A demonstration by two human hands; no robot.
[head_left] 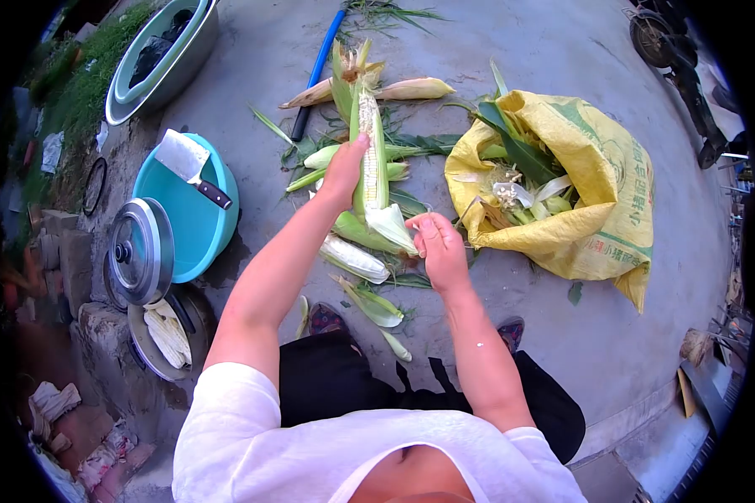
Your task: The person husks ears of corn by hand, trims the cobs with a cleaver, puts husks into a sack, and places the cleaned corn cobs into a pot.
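My left hand [344, 172] is wrapped round a half-husked corn cob [372, 180], its rows of pale kernels showing between green husk leaves. The brown, dry tuft points away from me. My right hand [439, 247] has its fingers curled in a pinch beside the peeled-back husk [391, 226] at the near end. A thin pale strand shows by those fingertips, but what they hold is too small to make out. Below lie more unpeeled ears, a white bare-looking cob [354, 257] and a loose husk piece [373, 306].
To the right stands a yellow woven sack [554, 226] full of husks. At left a cleaver [184, 163] rests across a turquoise basin [226, 243], next to a lidded pot [195, 327] with peeled cobs [168, 334]. A blue pipe [324, 63] lies ahead; a large tub [201, 50] is far left.
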